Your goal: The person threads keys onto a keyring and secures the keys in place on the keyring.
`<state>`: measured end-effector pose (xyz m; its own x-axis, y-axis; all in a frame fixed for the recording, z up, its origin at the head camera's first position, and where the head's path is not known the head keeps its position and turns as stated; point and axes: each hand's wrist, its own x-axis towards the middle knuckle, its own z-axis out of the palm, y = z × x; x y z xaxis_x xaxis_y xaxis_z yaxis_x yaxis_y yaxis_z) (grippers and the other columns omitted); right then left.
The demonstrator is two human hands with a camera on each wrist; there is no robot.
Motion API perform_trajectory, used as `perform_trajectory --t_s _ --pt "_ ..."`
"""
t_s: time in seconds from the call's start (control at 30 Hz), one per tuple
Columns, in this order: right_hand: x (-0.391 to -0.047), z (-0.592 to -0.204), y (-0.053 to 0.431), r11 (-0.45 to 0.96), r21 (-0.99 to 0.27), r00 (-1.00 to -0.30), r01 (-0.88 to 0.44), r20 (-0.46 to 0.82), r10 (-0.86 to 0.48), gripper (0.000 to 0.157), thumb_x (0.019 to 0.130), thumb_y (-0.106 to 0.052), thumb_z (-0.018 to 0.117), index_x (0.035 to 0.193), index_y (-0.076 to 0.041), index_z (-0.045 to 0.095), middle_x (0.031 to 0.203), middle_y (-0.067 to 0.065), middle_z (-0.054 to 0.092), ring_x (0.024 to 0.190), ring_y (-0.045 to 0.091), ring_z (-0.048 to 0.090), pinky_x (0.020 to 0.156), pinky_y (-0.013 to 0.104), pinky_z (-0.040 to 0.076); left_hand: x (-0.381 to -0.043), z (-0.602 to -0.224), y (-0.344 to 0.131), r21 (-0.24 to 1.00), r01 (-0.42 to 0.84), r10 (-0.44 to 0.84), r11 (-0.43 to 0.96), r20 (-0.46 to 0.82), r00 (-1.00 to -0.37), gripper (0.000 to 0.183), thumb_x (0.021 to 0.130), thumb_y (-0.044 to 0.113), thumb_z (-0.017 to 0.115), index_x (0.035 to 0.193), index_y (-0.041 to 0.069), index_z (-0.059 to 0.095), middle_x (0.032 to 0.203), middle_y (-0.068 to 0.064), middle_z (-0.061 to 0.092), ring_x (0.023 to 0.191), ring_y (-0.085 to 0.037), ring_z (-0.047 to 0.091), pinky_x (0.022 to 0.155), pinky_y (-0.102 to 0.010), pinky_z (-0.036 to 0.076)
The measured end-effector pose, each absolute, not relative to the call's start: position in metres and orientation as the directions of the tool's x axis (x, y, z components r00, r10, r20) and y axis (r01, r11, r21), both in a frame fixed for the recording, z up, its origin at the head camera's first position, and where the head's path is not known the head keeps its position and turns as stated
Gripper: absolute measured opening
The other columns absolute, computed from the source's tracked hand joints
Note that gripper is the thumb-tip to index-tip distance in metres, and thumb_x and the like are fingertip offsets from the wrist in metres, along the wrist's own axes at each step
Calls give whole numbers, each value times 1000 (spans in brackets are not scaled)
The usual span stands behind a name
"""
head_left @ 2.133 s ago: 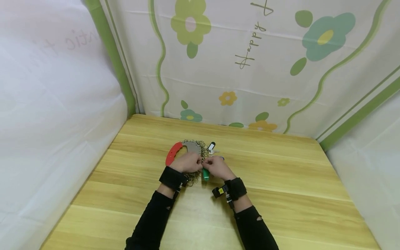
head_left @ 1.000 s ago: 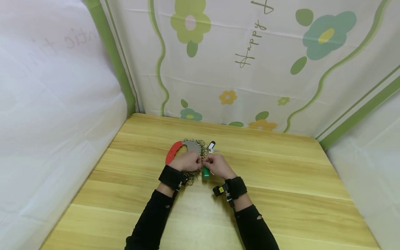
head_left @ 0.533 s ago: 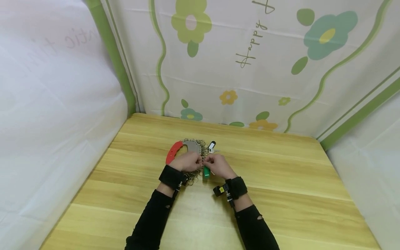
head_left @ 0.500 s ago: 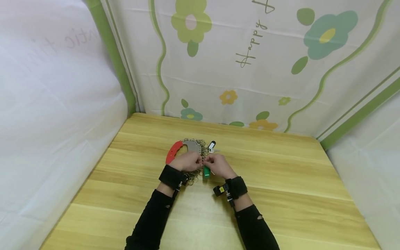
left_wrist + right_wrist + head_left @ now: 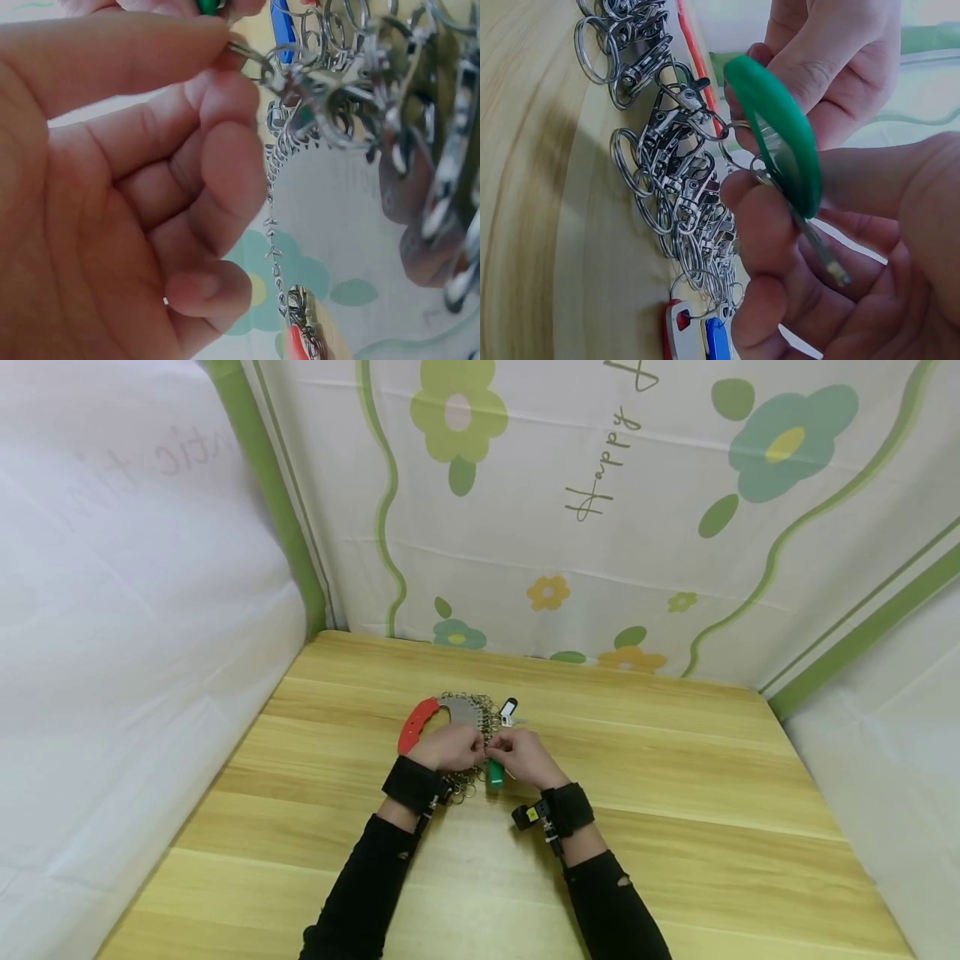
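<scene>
In the head view, my left hand (image 5: 452,749) is over a grey metal plate (image 5: 463,710) with a red handle (image 5: 417,727). Thumb and index finger pinch a split key ring (image 5: 251,52) linked to one of the plate's metal clasps (image 5: 330,97). My right hand (image 5: 527,758) meets it fingertip to fingertip. It pinches a key (image 5: 821,251) near its ring, and a green key tag (image 5: 780,135) stands up between its thumb and fingers. Whether the key's ring is threaded on the split ring is hard to tell.
Several clasps with rings (image 5: 660,187) fringe the plate. A black tag with a white label (image 5: 509,707) lies beyond my right hand. In the right wrist view a red tag (image 5: 669,330) and a blue tag (image 5: 717,339) hang from rings. The wooden table (image 5: 675,793) has curtains around it.
The green tag has tilted slightly under my right fingers. A small blue patch beside the right hand is no longer visible in the head view. My left hand has stayed put.
</scene>
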<state>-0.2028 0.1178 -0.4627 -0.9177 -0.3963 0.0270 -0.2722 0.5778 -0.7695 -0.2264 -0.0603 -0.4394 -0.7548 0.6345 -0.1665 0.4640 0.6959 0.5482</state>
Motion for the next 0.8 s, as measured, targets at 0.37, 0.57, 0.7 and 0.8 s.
perform_trajectory --t_s 0.37,0.57,0.7,0.8 --pt "-205 -467 118 591 -777 -937 -216 -6 -350 12 95 -15 59 93 -9 69 72 -2 61 51 13 48 49 27 39 -229 -442 -62 543 507 663 669 -130 -737 25 92 10 59 67 12 56 58 4 41 52 -11 38 55 -24 33" --pt "-206 -468 117 589 -780 -937 -209 -12 -348 12 94 -15 60 91 -8 69 70 0 60 50 13 47 48 26 38 -227 -439 -63 549 506 667 665 -134 -733 23 92 9 58 70 10 59 61 4 47 54 -11 43 56 -24 36" --pt "-206 -467 117 588 -778 -932 -223 -5 -361 11 94 -13 60 91 -7 69 71 0 61 52 14 48 49 27 39 -227 -439 -62 540 495 658 681 -154 -737 22 93 12 58 72 10 60 63 3 49 55 -11 43 56 -24 36" --pt "-206 -467 117 583 -779 -931 -233 4 -366 10 94 -12 60 91 -7 68 71 0 61 54 14 50 50 28 41 -227 -439 -62 542 490 656 683 -160 -738 25 94 13 58 69 11 57 61 3 45 53 -11 40 55 -24 34"
